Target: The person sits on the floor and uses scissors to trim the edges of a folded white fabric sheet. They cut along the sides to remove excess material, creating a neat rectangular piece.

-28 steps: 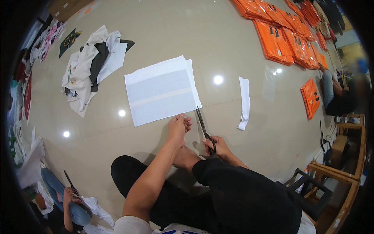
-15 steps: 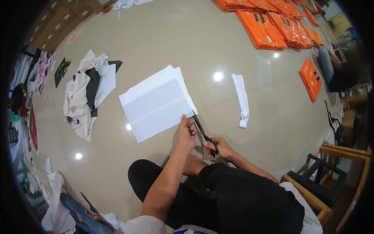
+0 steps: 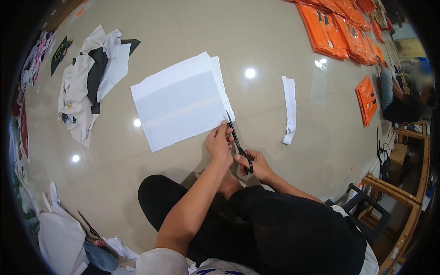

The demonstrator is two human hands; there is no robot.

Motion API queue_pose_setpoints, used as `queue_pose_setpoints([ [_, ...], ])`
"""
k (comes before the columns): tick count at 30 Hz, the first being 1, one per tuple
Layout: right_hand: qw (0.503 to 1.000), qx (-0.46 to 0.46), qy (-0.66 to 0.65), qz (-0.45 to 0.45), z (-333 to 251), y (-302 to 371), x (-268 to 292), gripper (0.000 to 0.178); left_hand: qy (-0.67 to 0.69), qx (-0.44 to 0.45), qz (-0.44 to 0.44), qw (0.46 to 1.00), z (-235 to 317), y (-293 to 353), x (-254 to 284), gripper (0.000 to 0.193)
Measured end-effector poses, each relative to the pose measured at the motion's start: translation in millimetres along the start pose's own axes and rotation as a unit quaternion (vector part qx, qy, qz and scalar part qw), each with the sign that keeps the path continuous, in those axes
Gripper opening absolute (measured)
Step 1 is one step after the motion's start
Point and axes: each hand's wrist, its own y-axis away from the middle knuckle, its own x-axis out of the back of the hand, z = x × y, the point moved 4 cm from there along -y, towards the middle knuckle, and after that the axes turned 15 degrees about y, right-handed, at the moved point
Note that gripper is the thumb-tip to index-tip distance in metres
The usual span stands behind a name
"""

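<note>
A layered piece of white cloth lies flat on the floor in front of me, with a greyish panel showing through. My left hand pinches its near right edge between thumb and fingers. Black scissors are held in my right hand, fingers in the handles. Their blades point away from me and lie at the cloth's near right corner, beside my left fingertips. How much cloth sits between the blades is too small to tell.
A narrow white strip lies to the right. White and dark scraps are heaped at left. Packed orange garments are stacked at far right, near a seated person. A wooden frame stands at right; another person's scissors show lower left.
My head view has shifted, so the scene sits differently in it. The scissor tips reach slightly farther over the cloth's corner. Both hands keep their holds.
</note>
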Motion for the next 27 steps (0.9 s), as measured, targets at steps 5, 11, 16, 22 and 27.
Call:
queue_pose_setpoints([
  [5,1.000,0.006,-0.002,0.026,0.1,-7.0,-1.6,0.046,0.006,0.016,0.008,1.000,2.7,1.3,-1.0,0.028],
  [11,1.000,0.000,-0.001,0.030,4.2,-7.3,-2.3,0.046,0.004,0.016,0.002,1.000,2.3,1.3,-2.8,0.027],
  [16,0.999,-0.003,0.004,0.037,2.6,-7.4,-4.0,0.043,0.007,0.011,0.001,1.000,1.1,-0.2,-1.0,0.027],
  [22,0.999,-0.013,0.003,0.045,1.7,-6.4,-5.3,0.045,0.005,-0.001,-0.006,1.000,0.2,-2.0,0.5,0.027],
  [27,0.998,-0.014,0.005,0.053,3.6,-6.1,-3.3,0.043,-0.008,-0.009,-0.006,1.000,0.6,-1.0,-0.8,0.026],
])
